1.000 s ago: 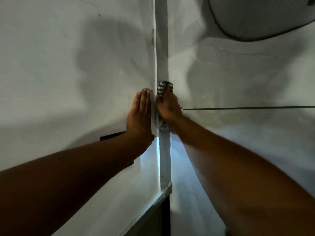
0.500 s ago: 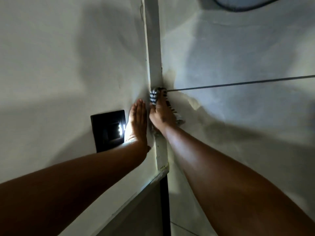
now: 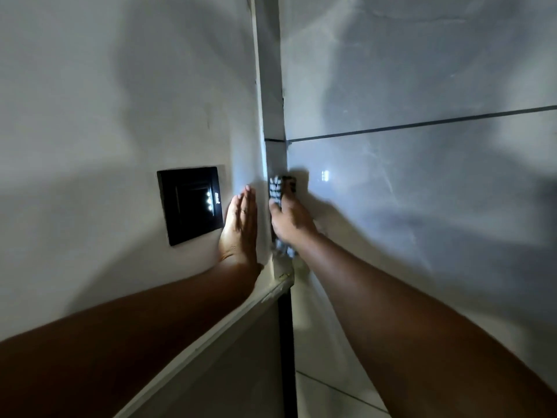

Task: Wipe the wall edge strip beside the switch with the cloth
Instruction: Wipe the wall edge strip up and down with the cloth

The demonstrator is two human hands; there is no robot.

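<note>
A pale vertical edge strip [image 3: 270,86] runs down the wall corner. My right hand [image 3: 291,221] presses a black-and-white striped cloth [image 3: 275,190] flat against the strip, near its lower end. My left hand [image 3: 241,227] lies flat on the white wall just left of the strip, fingers straight and together, holding nothing. A black square switch plate [image 3: 190,205] with small lit dots sits just left of my left hand.
Glossy grey tiles [image 3: 422,191] with a dark grout line [image 3: 422,123] cover the wall to the right. A white ledge or frame top [image 3: 256,300] slopes below the strip, with a dark gap [image 3: 284,342] under it.
My right hand and the cloth have slid down the strip, from above the grout line to below it. My left hand moved down alongside, and the switch came into view.
</note>
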